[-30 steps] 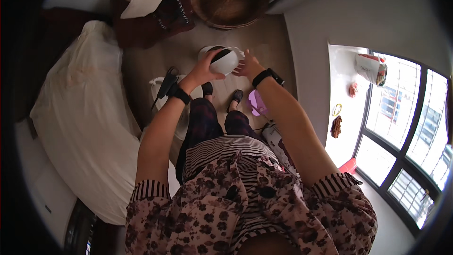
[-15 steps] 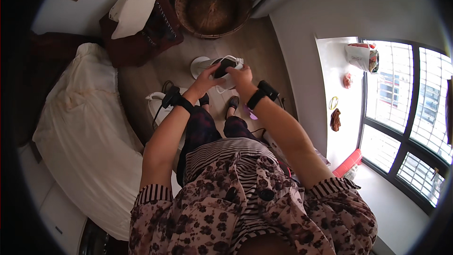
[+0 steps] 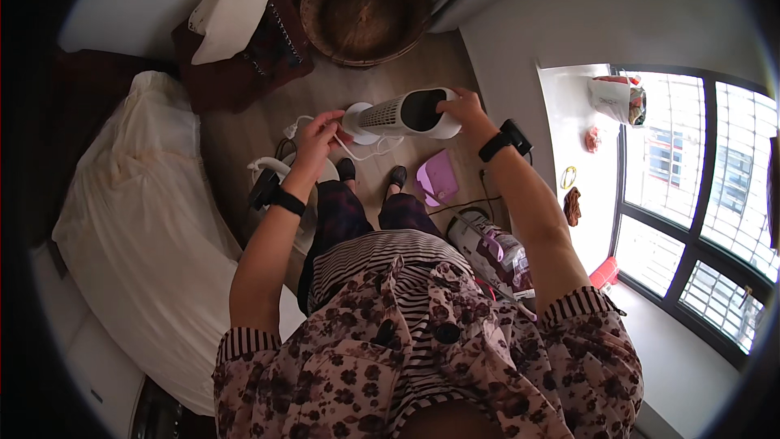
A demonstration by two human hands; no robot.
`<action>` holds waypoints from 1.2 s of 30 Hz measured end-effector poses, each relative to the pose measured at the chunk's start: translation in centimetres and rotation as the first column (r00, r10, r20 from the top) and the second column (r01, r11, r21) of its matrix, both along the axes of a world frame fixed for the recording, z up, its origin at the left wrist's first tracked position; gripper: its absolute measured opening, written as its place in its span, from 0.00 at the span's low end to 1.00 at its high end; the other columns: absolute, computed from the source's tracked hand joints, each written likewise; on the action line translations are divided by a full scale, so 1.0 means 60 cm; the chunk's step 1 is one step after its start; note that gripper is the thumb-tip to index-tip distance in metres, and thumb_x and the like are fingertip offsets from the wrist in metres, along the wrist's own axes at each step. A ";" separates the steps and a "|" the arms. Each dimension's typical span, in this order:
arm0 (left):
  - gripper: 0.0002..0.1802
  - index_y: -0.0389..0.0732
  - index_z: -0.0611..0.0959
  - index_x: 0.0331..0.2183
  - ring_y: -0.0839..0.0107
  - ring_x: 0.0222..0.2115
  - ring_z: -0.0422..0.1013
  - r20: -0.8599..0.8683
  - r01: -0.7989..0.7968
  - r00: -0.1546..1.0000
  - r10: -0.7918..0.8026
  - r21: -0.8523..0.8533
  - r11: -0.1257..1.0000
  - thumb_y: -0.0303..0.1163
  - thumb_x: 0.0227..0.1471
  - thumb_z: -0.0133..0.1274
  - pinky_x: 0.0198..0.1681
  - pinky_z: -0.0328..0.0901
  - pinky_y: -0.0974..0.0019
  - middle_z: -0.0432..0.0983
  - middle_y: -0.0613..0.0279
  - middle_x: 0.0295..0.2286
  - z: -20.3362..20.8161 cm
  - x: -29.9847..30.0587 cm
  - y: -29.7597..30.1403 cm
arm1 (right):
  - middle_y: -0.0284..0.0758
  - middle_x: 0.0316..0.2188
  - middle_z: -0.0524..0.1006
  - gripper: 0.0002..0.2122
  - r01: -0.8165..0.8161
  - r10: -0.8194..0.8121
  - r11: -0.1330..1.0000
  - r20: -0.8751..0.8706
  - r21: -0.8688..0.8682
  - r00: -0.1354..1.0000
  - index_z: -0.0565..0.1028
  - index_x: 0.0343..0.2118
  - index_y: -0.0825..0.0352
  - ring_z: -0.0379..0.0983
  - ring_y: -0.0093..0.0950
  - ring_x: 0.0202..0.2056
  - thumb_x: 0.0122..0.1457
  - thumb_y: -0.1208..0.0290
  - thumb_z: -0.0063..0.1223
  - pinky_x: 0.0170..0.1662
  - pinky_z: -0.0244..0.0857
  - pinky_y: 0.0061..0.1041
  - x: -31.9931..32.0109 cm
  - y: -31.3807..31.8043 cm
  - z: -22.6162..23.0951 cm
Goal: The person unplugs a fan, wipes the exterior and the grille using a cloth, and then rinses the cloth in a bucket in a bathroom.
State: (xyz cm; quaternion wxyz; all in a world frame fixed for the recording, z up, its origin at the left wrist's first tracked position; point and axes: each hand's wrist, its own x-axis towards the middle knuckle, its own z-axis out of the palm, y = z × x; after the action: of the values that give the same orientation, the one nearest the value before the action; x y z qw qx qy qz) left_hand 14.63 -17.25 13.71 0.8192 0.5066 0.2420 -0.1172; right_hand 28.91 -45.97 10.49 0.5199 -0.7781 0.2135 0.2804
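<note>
One white appliance (image 3: 396,116) is between right fingers (image 3: 452,106) clasping its dark end (image 3: 422,110) and left fingers (image 3: 327,116), grip unclear.

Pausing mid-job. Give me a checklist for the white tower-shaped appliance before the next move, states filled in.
1. Right hand gripping the white tower-shaped appliance with a black oval top: ok, at the top end.
2. Left hand gripping its body: cannot tell; the fingers are by the lower end and the slim white cord.
3. Appliance upright: not ok, it leans toward the right hand.
4. Cord gathered: not ok, it hangs in loose curves.
5. Floor beside the dark right shoe clear: not ok, a purple dustpan-like piece lies there.
</note>
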 end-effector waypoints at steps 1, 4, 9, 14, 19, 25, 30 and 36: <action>0.15 0.37 0.71 0.44 0.72 0.31 0.70 0.029 0.062 0.998 -0.061 -0.012 0.998 0.25 0.54 0.40 0.38 0.67 0.67 0.66 0.66 0.29 0.011 0.005 -0.006 | 0.39 0.32 0.76 0.29 -0.066 0.066 0.998 0.032 -0.005 0.997 0.73 0.42 0.67 0.74 0.32 0.31 0.29 0.75 0.62 0.34 0.70 0.30 0.018 -0.023 0.007; 0.14 0.36 0.73 0.43 0.71 0.34 0.70 0.050 0.165 0.985 -0.163 -0.042 0.985 0.26 0.54 0.41 0.41 0.65 0.68 0.68 0.65 0.30 0.044 0.016 -0.027 | 0.41 0.34 0.74 0.30 -0.152 0.158 0.983 0.052 -0.103 0.986 0.70 0.46 0.70 0.73 0.34 0.31 0.31 0.81 0.57 0.34 0.70 0.30 0.065 -0.066 0.033; 0.13 0.38 0.74 0.42 0.73 0.37 0.69 0.104 0.337 0.937 -0.334 -0.011 0.942 0.29 0.54 0.44 0.44 0.61 0.70 0.72 0.64 0.32 0.062 0.020 -0.062 | 0.40 0.35 0.75 0.29 -0.248 0.269 0.959 0.165 -0.137 0.949 0.73 0.43 0.66 0.72 0.33 0.33 0.29 0.81 0.57 0.37 0.69 0.28 0.111 -0.116 0.079; 0.12 0.34 0.73 0.41 0.76 0.36 0.69 0.100 0.444 0.891 -0.442 0.000 0.896 0.24 0.52 0.44 0.44 0.59 0.72 0.71 0.64 0.33 0.062 0.030 -0.111 | 0.39 0.33 0.75 0.29 -0.241 0.300 0.933 0.210 -0.267 0.930 0.73 0.43 0.65 0.72 0.32 0.33 0.28 0.80 0.58 0.37 0.67 0.27 0.142 -0.191 0.068; 0.14 0.35 0.73 0.42 0.74 0.41 0.67 0.125 0.465 0.882 -0.454 -0.079 0.882 0.24 0.51 0.46 0.50 0.56 0.71 0.71 0.64 0.36 0.040 0.026 -0.149 | 0.40 0.32 0.76 0.31 -0.269 0.387 0.861 0.214 -0.432 0.897 0.74 0.43 0.57 0.73 0.32 0.36 0.25 0.70 0.61 0.41 0.67 0.27 0.172 -0.252 0.057; 0.13 0.36 0.74 0.41 0.75 0.43 0.65 0.145 0.498 0.865 -0.481 -0.114 0.860 0.23 0.51 0.46 0.50 0.56 0.73 0.70 0.64 0.37 0.038 0.028 -0.199 | 0.42 0.35 0.75 0.31 -0.246 0.415 0.818 0.238 -0.520 0.878 0.74 0.43 0.55 0.72 0.36 0.40 0.24 0.70 0.61 0.44 0.66 0.28 0.182 -0.265 0.085; 0.14 0.36 0.73 0.42 0.76 0.43 0.64 0.198 0.567 0.815 -0.545 -0.079 0.820 0.23 0.50 0.46 0.50 0.55 0.73 0.70 0.65 0.38 0.054 0.065 -0.254 | 0.41 0.35 0.75 0.32 -0.215 0.412 0.798 0.248 -0.564 0.877 0.73 0.44 0.54 0.72 0.37 0.40 0.25 0.71 0.60 0.44 0.66 0.29 0.216 -0.326 0.101; 0.14 0.36 0.73 0.42 0.76 0.43 0.64 0.168 0.640 0.759 -0.629 -0.016 0.768 0.25 0.51 0.46 0.50 0.55 0.73 0.70 0.65 0.38 0.056 0.084 -0.274 | 0.41 0.35 0.75 0.32 -0.260 0.414 0.817 0.211 -0.514 0.885 0.73 0.45 0.54 0.71 0.38 0.40 0.26 0.70 0.59 0.44 0.66 0.29 0.248 -0.324 0.109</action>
State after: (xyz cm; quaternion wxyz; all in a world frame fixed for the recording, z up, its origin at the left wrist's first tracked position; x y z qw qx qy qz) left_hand 19.68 -33.68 17.06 0.7649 0.5358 -0.0116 -0.3574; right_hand 43.78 -65.43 17.02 0.2828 -0.9407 0.0470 0.1814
